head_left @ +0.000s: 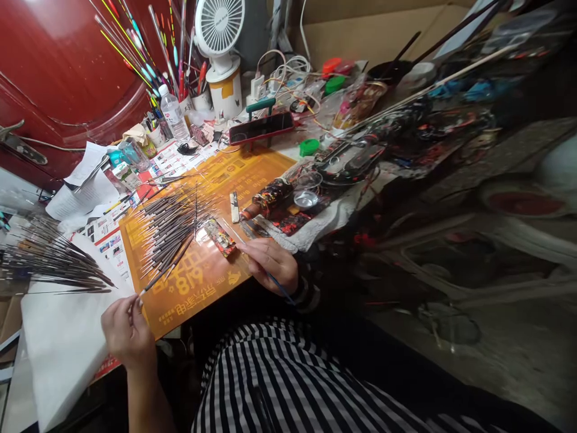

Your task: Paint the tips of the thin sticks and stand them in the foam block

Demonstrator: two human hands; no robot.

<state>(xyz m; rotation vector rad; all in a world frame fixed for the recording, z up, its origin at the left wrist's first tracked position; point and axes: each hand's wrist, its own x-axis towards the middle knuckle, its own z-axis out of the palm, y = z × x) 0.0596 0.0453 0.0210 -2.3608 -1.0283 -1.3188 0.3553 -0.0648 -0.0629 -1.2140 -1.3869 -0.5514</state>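
My left hand (128, 331) is closed in a pinch at the near left edge of the orange mat. Between its fingertips is one end of a slender fishing float (181, 251), its brown body slanting up to the right over the mat. My right hand (274, 264) is closed around a thin paintbrush with a blue handle (280, 287). The brush tip is beside a paint-smeared block (219, 238); whether they touch, I cannot tell. Many similar dark floats (164, 231) lie in a row just beyond my left hand.
The orange mat (198, 304) covers the table. More thin floats (67, 258) fan out on white paper (58, 343) at left. A phone (261, 128) leans behind the mat, near a white fan (220, 24) and a water bottle (174, 114). Paint-stained tools (273, 193) clutter the right.
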